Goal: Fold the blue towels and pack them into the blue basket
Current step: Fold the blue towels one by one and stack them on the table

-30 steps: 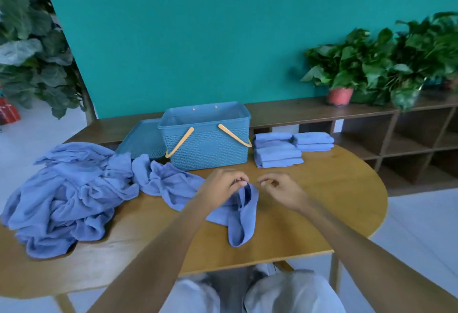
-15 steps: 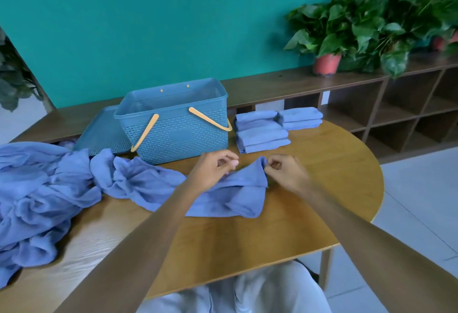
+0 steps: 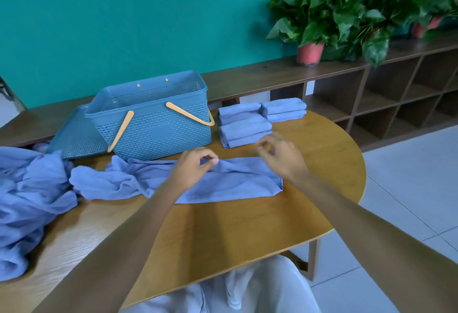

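Observation:
A blue towel (image 3: 228, 186) lies stretched across the round wooden table (image 3: 223, 235), its left end still crumpled. My left hand (image 3: 193, 168) pinches the towel's far edge near the middle. Towards the right end of the same edge, my right hand (image 3: 280, 159) has its fingers curled on it. The blue basket (image 3: 153, 126) with tan handles stands open just behind the towel. Right of the basket are two stacks of folded blue towels (image 3: 244, 126), the smaller stack (image 3: 283, 109) behind. A heap of unfolded blue towels (image 3: 29, 201) covers the table's left side.
The basket's blue lid (image 3: 76, 136) leans at its left. A long wooden shelf unit (image 3: 371, 94) runs along the teal wall and carries potted plants (image 3: 309, 52). The table's rounded edge is at the right, above a tiled floor.
The hands have moved apart along the towel's far edge, and the towel now lies flatter and wider on the table. The camera has turned further right and moved closer.

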